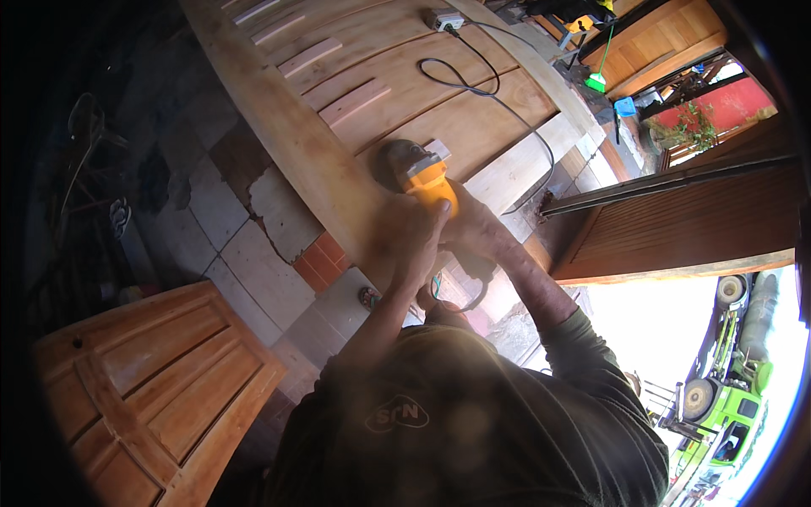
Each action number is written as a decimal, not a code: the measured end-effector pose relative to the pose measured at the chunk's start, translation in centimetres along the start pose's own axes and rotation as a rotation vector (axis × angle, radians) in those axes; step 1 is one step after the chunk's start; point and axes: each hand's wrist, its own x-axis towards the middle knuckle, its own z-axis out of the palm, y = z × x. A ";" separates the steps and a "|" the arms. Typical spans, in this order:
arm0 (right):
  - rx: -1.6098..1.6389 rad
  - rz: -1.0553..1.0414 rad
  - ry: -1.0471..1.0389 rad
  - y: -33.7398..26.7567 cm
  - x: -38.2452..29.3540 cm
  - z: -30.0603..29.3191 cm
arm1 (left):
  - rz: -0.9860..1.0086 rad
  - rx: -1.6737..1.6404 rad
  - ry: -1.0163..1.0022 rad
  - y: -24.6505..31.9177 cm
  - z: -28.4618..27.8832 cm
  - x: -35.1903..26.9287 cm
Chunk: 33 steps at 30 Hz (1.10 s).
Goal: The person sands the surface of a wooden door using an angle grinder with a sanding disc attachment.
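A yellow angle grinder point(429, 180) with a dark grey head is over the near corner of a pale wooden door point(342, 171). Its round disc point(382, 166) looks blurred and lies along the door's long edge rail; whether it touches the wood I cannot tell. My left hand point(415, 222) wraps the grinder's body from the left, thumb on top. From the other side my right hand point(472, 215) grips the same body. Behind my hands a grey cord point(479, 296) hangs in a loop. A small wood block point(438, 149) lies just beyond the grinder head.
Several wood strips point(356, 101) lie across the door. A black cable point(466, 82) loops over it from a socket box point(443, 20). A panelled door point(165, 386) leans at lower left; another wooden panel point(684, 215) stands at right. The tiled floor point(253, 266) is broken in places.
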 end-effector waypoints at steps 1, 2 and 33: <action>-0.019 0.000 -0.010 0.2 0.2 0.0 | 0.012 -0.006 0.007 0.0 0.1 0.0; -0.023 -0.008 -0.023 0.4 0.3 0.0 | 0.024 -0.012 0.014 -0.1 0.1 -0.1; 0.055 0.012 0.037 0.9 -3.0 -1.9 | 0.532 0.424 0.194 -7.3 1.3 2.7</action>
